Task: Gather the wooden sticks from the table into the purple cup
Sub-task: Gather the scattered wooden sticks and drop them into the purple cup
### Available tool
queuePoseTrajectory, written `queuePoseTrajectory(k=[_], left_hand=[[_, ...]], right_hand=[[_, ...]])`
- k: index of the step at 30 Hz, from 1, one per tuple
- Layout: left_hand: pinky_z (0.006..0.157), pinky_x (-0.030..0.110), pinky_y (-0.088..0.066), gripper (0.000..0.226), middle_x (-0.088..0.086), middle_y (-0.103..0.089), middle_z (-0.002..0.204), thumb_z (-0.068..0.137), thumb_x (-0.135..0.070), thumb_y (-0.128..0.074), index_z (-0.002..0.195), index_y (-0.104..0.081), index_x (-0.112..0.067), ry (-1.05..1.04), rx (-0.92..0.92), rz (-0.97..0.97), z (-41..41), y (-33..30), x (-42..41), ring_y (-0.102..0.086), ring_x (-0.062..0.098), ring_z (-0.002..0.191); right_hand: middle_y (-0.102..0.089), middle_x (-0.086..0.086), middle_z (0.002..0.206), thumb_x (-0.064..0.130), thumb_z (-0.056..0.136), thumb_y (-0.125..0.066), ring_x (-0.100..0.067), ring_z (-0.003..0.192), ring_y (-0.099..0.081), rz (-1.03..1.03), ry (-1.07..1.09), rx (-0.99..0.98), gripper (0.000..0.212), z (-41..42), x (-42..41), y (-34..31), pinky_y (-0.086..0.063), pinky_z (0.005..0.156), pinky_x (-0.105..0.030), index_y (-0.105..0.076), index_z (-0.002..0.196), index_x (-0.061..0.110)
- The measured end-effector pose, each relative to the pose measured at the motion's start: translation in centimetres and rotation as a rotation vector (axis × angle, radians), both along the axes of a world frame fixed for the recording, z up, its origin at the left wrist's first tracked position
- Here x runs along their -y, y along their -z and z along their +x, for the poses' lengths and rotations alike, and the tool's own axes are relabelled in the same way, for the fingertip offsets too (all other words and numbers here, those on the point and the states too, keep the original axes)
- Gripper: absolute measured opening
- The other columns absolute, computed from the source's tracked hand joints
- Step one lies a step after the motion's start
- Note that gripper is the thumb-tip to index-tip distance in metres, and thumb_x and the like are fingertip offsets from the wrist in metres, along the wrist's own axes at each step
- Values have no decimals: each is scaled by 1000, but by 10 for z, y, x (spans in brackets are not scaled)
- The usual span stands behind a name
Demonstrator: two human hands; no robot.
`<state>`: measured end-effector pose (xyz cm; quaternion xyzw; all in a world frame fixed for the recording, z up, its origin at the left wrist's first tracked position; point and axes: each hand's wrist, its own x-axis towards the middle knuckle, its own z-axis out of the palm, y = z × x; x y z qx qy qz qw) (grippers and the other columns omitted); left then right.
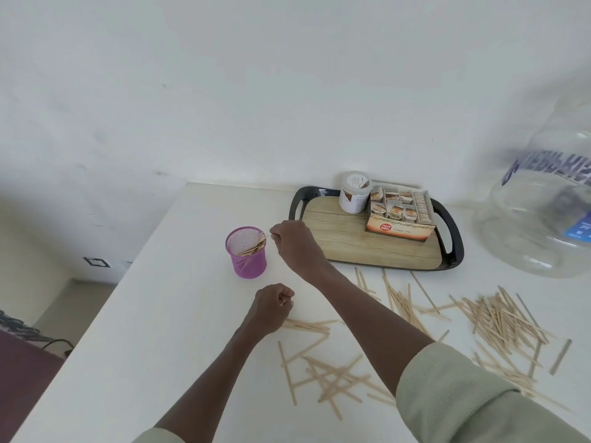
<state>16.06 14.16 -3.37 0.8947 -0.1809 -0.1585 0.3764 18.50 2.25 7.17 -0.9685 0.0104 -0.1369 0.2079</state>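
A purple mesh cup (245,254) stands on the white table (160,330), with several wooden sticks (254,247) leaning inside against its right rim. My right hand (292,243) hovers just right of the cup's rim, seen from the back. Its fingers curl down and away, and no stick shows in them. My left hand (273,306) rests on the table in front of the cup as a closed fist, with nothing visible in it. Several loose sticks (323,372) lie scattered near me, and a denser pile of sticks (502,324) lies to the right.
A black tray with a wood-look base (345,244) sits behind the sticks, carrying a white jar (354,193) and a box of tea sachets (399,212). A large clear water bottle (543,203) lies at the right. The table's left edge drops to the floor.
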Motion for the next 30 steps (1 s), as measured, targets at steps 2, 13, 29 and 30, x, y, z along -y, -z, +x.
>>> queuePoseTrajectory(k=[2,13,29,30], left_hand=[[71,8,-40,21,-1,-69,100,88,-13,-65,108,-71,-11,73,6,53,2,-3,-1,-61,11,88],[91,26,-41,82,-6,-50,119,57,-64,-83,126,-59,-27,262,-10,258,-26,-12,9,-46,13,116],[79,25,-47,28,-8,-60,91,77,-22,-81,104,-76,-17,187,166,170,-55,8,27,-59,11,87],[80,28,-49,21,-7,-61,89,79,-20,-79,100,-77,-17,171,173,171,-57,8,30,-60,12,85]], right_hand=[[-55,-6,58,2,94,-53,-19,53,-48,43,30,26,33,-9,14,2,-37,54,-28,-53,61,3],[-70,-12,71,6,81,-53,-27,71,-66,80,313,-149,21,-100,137,42,-55,69,-40,-69,71,-1],[-43,-9,121,50,74,-79,-27,117,-42,27,497,-583,51,-198,183,74,-48,94,-40,-49,84,11],[-45,-9,120,44,76,-79,-26,116,-44,37,503,-550,45,-197,182,76,-48,94,-38,-48,83,12]])
